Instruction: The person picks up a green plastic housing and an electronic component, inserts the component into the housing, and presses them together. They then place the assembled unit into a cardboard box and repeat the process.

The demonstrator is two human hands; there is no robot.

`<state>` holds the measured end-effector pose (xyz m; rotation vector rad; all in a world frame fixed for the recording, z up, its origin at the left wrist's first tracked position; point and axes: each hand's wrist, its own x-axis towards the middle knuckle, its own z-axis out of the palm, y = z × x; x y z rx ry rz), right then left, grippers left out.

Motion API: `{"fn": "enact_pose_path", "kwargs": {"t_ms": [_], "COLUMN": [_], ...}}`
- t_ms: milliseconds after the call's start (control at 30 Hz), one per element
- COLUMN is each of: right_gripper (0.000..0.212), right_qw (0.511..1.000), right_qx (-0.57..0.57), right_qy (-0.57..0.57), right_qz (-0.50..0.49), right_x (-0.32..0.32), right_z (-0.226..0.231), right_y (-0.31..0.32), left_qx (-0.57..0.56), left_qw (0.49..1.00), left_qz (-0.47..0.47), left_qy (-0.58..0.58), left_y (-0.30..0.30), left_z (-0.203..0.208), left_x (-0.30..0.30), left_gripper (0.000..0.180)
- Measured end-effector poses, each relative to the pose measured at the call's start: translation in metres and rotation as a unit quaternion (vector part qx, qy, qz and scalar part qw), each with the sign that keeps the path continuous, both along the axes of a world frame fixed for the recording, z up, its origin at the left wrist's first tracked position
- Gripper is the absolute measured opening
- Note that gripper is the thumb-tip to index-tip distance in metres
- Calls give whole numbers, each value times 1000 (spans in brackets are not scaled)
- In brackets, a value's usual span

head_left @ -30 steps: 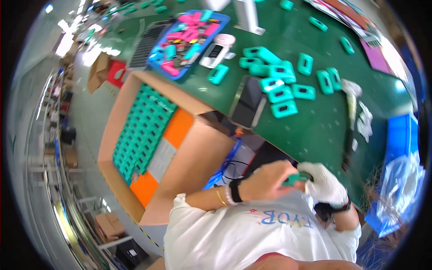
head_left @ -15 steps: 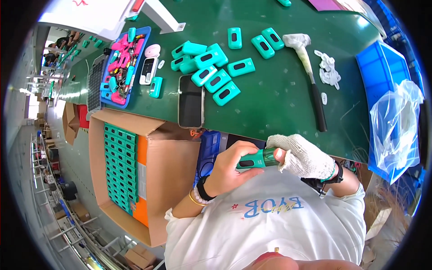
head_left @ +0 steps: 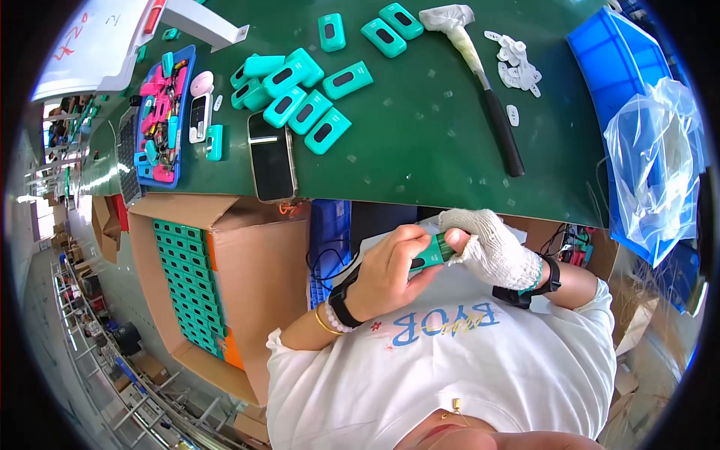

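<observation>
Between my two hands is a small teal device (head_left: 431, 255) with a dark end, tilted up to the right, in front of my chest. My left hand (head_left: 386, 274), bare, is closed round its left part and hides much of it. My right hand (head_left: 491, 251) wears a white knit glove with the thumb tip bare; it grips the dark right end. Beyond them on the green table, several like teal devices (head_left: 328, 131) lie in a loose group, some stacked. A black-handled hammer (head_left: 501, 131) with a wrapped head lies to their right.
A phone (head_left: 271, 161) lies at the table's near edge (head_left: 390, 201). On the left, a blue tray (head_left: 180, 142) holds pink and teal parts. Below stands an open carton (head_left: 262, 277) with rows of teal devices. White tags (head_left: 517, 67) and a blue bin (head_left: 615, 52) with clear plastic are right.
The view has shifted, so the table things sit further left and higher. The held device is tilted more steeply, and my left fingers cover more of it. Both hands keep their grip.
</observation>
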<state>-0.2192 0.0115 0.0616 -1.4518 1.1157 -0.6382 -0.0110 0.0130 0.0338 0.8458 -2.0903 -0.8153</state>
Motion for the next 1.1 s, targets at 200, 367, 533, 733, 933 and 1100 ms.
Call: {"fn": "enact_pose_path", "kwargs": {"t_ms": [200,367,533,733,933,1100], "right_gripper": [32,31,32,33,43,52], "right_qw": [997,999,998,986,968,946], "right_qx": [74,11,-12,-124,-204,-176], "right_qy": [-4,7,36,102,146,219], "right_qz": [-5,-52,52,-43,3,161], "right_x": [-7,-5,-15,-42,-10,-13], "right_z": [-1,-16,-3,16,17,28], "right_y": [-2,-1,-8,-10,-1,-3], "left_qx": [4,-4,31,147,222,134], "left_qw": [1000,1000,999,986,962,989], "left_qz": [-8,7,-17,33,-21,-20], "left_qy": [-4,-14,-7,78,156,63], "left_y": [-3,0,0,-1,8,6], "left_z": [-3,-9,-7,-18,-16,-16], "left_x": [-6,-11,1,34,14,18], "left_gripper": [53,53,54,51,49,55]}}
